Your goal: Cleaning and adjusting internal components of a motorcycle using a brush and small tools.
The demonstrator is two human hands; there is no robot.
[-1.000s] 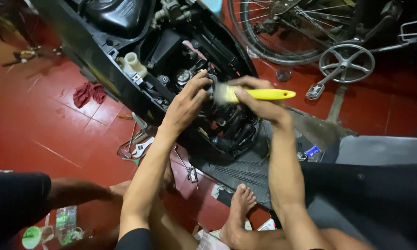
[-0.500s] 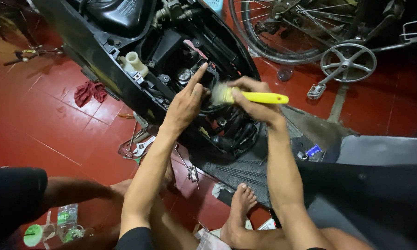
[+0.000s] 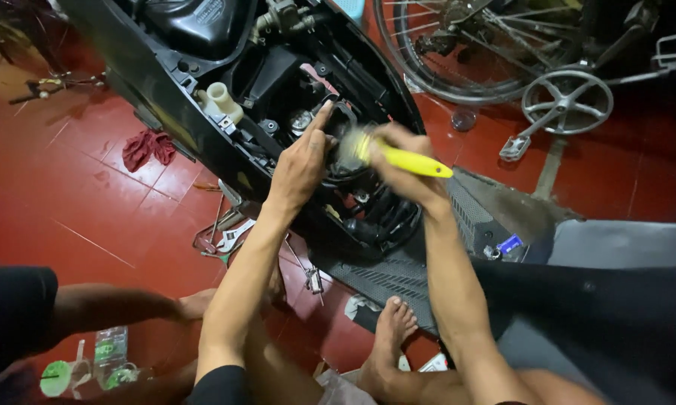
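- The yellow brush (image 3: 402,158) sits a little lower and more to the left than half a second ago, and its bristle end looks blurry now.
- The left hand (image 3: 302,163) has hardly moved; it rests in the same spot on the scooter (image 3: 165,112).
- The right hand (image 3: 405,166) is closed tight around the brush handle, which sticks out to the right.
- The left hand is open and flat, with fingers (image 3: 324,120) pointing up, and it touches the black parts inside the scooter, just beside the brush.
- The brush is over a round black part in the open middle of the scooter.
- The brush handle is smooth, shiny plastic. The scooter body is dark and glossy.
- The floor (image 3: 68,202) is made of shiny red tiles, with metal tools (image 3: 229,236) and a red rag (image 3: 149,148) lying on it.
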